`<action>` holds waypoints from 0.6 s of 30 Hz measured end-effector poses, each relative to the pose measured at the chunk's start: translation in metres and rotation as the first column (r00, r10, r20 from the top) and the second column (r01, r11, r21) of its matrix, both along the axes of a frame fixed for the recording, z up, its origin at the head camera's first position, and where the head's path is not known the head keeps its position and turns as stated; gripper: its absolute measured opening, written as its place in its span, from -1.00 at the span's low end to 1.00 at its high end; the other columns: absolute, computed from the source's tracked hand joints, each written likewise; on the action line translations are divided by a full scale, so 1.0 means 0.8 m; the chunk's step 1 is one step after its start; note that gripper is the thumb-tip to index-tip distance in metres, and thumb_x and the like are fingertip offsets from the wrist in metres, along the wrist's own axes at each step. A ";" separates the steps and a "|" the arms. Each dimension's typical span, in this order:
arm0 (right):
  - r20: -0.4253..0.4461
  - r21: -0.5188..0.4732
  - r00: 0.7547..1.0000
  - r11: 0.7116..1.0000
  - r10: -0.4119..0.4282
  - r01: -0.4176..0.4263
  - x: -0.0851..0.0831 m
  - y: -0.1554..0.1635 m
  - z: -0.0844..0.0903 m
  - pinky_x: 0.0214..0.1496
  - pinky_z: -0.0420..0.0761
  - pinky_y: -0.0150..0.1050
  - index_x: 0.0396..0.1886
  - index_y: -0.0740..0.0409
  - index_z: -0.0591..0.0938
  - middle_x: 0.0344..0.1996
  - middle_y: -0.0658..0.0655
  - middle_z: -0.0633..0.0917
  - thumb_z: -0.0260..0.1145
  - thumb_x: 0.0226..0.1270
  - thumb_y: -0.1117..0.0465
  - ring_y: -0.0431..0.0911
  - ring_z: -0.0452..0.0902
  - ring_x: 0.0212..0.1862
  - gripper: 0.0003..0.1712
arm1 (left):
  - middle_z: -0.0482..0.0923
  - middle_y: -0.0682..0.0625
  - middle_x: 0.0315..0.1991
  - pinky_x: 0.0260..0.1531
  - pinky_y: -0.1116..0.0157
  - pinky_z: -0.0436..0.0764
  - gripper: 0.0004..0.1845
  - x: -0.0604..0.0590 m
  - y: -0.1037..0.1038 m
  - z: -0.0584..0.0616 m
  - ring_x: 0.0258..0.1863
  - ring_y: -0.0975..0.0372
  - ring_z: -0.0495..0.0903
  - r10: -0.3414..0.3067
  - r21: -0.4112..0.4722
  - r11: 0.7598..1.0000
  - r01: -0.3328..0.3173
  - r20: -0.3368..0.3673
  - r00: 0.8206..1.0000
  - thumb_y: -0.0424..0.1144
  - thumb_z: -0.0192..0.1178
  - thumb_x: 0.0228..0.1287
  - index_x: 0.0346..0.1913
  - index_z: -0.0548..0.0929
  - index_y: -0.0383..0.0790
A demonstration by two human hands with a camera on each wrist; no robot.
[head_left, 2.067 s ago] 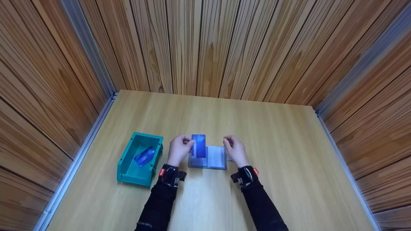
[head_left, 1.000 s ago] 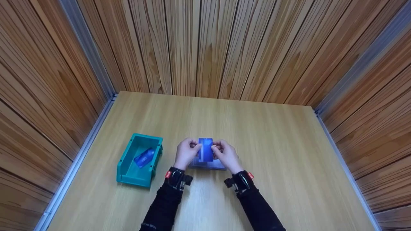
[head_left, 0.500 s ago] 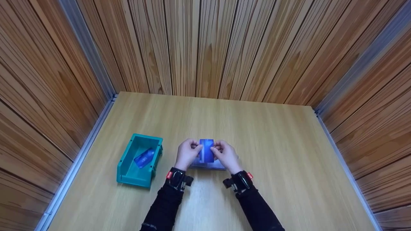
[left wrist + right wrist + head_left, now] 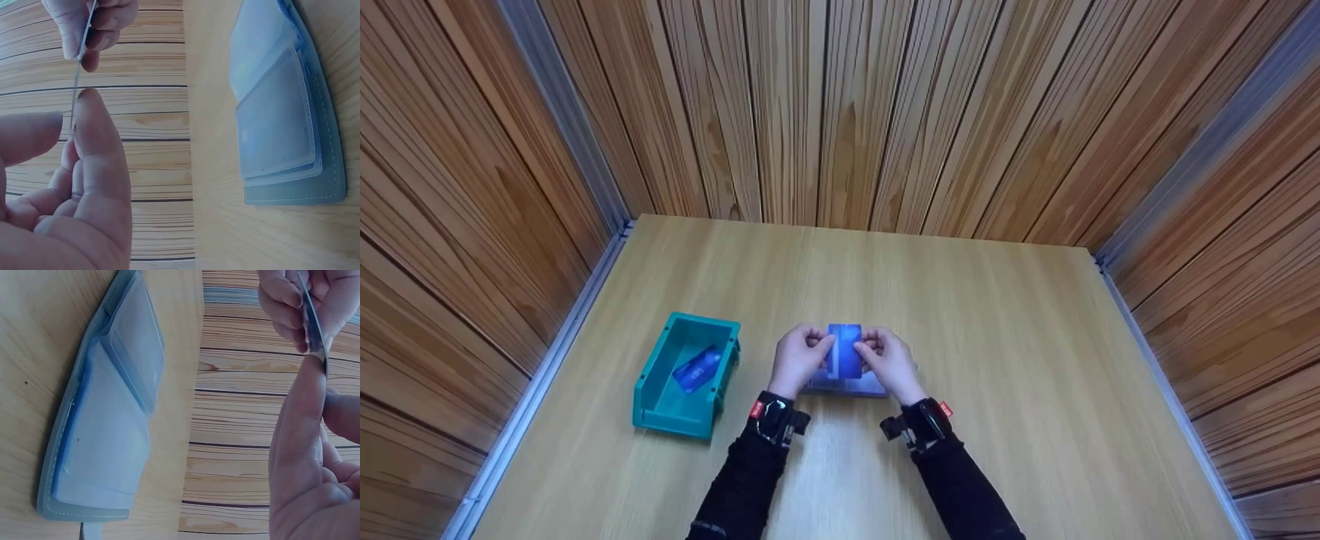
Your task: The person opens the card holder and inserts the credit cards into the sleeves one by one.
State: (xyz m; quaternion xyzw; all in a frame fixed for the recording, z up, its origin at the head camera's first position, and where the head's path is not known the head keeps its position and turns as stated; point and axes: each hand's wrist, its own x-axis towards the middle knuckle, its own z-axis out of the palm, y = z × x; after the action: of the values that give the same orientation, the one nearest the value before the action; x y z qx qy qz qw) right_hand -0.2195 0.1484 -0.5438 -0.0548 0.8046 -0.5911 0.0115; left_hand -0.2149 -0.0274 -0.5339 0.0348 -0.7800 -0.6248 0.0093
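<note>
A blue card point(image 4: 845, 351) is held up on edge between the two hands in the head view. My left hand point(image 4: 797, 360) pinches its left edge between thumb and fingers. The opposite edge is pinched by my right hand point(image 4: 891, 364). Both wrist views show the card edge-on, as a thin line between the fingertips. Below it an open card holder point(image 4: 278, 121) lies on the table, with a stitched blue-grey cover and clear plastic sleeves. In the right wrist view a strap tab sticks out from under the holder point(image 4: 107, 433). The card and hands hide much of the holder from the head.
To the left of the hands a teal plastic bin point(image 4: 671, 417) stands on the wooden table point(image 4: 997, 337). Inside it lies another blue card point(image 4: 697, 369). Wood-panelled walls point(image 4: 840, 112) with metal corner rails enclose the table at the back and sides.
My left hand has carried the card rightward over the holder. My right hand has come in from the right and taken the card's other edge. Over the last half second hardly anything moves.
</note>
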 end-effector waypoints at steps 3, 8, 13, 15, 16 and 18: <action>0.012 -0.009 1.000 1.000 -0.008 0.008 -0.001 0.002 0.000 -0.32 0.66 0.02 -0.12 0.41 0.54 -0.39 0.14 0.62 0.30 0.37 0.36 -0.13 0.54 -0.44 -0.81 | 0.62 -0.09 -0.41 -0.48 0.29 0.66 -0.87 0.000 -0.001 -0.002 -0.51 0.12 0.67 0.012 0.014 1.000 -0.012 0.007 1.000 -0.35 0.29 0.28 -0.26 0.62 -0.39; 0.035 0.000 0.999 0.999 -0.032 0.032 -0.005 0.008 -0.003 -0.37 0.65 -0.16 -0.12 0.40 0.55 -0.39 0.14 0.61 0.29 0.36 0.39 -0.13 0.53 -0.44 -0.83 | 0.62 -0.10 -0.40 -0.41 0.28 0.67 -0.88 0.000 -0.004 -0.002 -0.41 0.06 0.69 0.043 -0.011 0.999 -0.042 0.022 0.999 -0.37 0.28 0.28 -0.24 0.62 -0.39; 0.039 0.016 0.998 0.999 -0.042 0.042 -0.008 0.011 -0.009 -0.43 0.62 -0.29 -0.12 0.42 0.55 -0.39 0.15 0.61 0.28 0.36 0.39 -0.14 0.52 -0.47 -0.82 | 0.61 -0.08 -0.36 -0.35 0.26 0.66 -0.91 -0.002 -0.006 -0.002 -0.40 0.17 0.65 0.065 -0.072 0.996 -0.060 0.059 0.996 -0.38 0.27 0.30 -0.21 0.62 -0.35; 0.029 0.026 0.999 0.999 -0.040 0.040 -0.009 0.013 -0.011 -0.41 0.64 -0.22 -0.13 0.43 0.54 -0.39 0.16 0.61 0.28 0.36 0.39 -0.14 0.52 -0.48 -0.83 | 0.61 -0.08 -0.35 -0.34 0.25 0.65 -0.91 -0.003 -0.007 -0.003 -0.39 0.17 0.65 0.074 -0.090 0.994 -0.068 0.070 0.995 -0.38 0.26 0.30 -0.20 0.63 -0.34; 0.025 0.031 0.999 0.999 -0.040 0.039 -0.010 0.013 -0.013 -0.40 0.65 -0.18 -0.13 0.43 0.54 -0.39 0.15 0.61 0.28 0.36 0.39 -0.14 0.52 -0.48 -0.83 | 0.61 -0.08 -0.34 -0.33 0.25 0.64 -0.91 -0.004 -0.008 -0.004 -0.38 0.17 0.65 0.080 -0.101 0.992 -0.073 0.075 0.994 -0.37 0.26 0.30 -0.20 0.63 -0.34; 0.023 0.031 0.999 0.999 -0.043 0.042 -0.011 0.014 -0.015 -0.37 0.67 -0.07 -0.15 0.42 0.54 -0.40 0.15 0.61 0.28 0.36 0.40 -0.15 0.51 -0.49 -0.85 | 0.61 -0.08 -0.34 -0.33 0.24 0.63 -0.90 -0.005 -0.009 -0.007 -0.37 0.16 0.64 0.088 -0.129 0.989 -0.078 0.076 0.993 -0.36 0.26 0.30 -0.19 0.64 -0.33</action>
State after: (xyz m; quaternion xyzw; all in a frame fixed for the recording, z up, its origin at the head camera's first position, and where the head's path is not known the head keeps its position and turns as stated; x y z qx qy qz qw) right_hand -0.2286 0.1598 -0.5561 -0.0306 0.8144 -0.5794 0.0092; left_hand -0.2188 -0.0346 -0.5391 0.0922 -0.8154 -0.5715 0.0056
